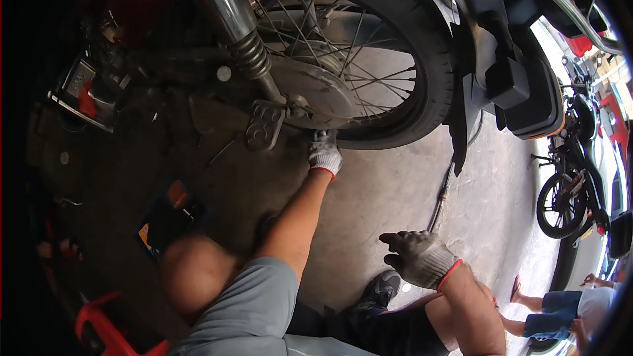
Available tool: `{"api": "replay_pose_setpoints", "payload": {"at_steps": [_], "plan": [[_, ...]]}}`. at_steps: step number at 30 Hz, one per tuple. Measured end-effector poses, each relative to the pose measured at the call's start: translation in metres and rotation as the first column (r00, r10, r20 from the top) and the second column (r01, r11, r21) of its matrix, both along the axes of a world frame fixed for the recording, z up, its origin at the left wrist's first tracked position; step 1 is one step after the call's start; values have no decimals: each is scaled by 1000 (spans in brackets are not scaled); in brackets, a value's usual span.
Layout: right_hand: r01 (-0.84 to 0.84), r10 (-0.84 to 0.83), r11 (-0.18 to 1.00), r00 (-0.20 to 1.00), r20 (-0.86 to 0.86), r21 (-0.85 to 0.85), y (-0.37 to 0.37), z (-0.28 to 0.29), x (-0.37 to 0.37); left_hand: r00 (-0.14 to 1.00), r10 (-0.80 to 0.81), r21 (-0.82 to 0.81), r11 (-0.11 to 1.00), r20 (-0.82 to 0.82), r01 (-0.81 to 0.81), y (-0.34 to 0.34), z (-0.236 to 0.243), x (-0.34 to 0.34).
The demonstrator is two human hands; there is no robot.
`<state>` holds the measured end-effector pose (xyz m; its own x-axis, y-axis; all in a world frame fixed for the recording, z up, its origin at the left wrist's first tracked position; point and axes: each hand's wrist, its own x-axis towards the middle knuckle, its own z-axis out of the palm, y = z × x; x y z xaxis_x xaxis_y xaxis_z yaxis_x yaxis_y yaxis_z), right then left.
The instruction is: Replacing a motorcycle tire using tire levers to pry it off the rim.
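Observation:
My left hand point(324, 153), in a white-and-grey glove with a red cuff, reaches to the lower edge of the motorcycle's spoked wheel point(432, 72), just below the round hub plate point(316, 92). Its fingers are curled; what they grip there is hidden. My right hand point(419, 257), gloved alike, hangs lower right over the concrete with fingers loosely bent and apart, holding nothing visible. Behind it a long metal rod point(444, 191) lies on the floor. A chrome fork point(227, 6) with a spring and a figure-eight bracket point(257, 132) stand left of the wheel.
A dark tray of tools point(175, 214) and a red plastic stool point(95, 323) are at the lower left. A black fender with a box-shaped housing point(527, 112) is right of the wheel. Another motorcycle point(570, 178) stands at the right, and a person in blue shorts point(550, 310) is at the lower right.

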<state>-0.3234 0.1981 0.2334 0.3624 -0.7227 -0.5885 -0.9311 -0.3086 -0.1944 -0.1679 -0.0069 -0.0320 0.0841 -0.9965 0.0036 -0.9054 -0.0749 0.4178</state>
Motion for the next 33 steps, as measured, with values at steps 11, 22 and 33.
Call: {"api": "replay_pose_setpoints", "payload": {"at_steps": [11, 22, 33], "plan": [[-122, 121, 992, 975, -186, 7, -26, -22, 8, 998, -48, 72, 996, 36, 45, -18, -16, 16], [-185, 58, 602, 980, -188, -777, -180, -119, 25, 988, -109, -265, 961, -109, 77, -22, -32, 18], [-248, -6, 786, 913, -409, -566, -196, -131, 37, 972, -220, -197, 960, -83, 200, -17, -4, 33]]}}
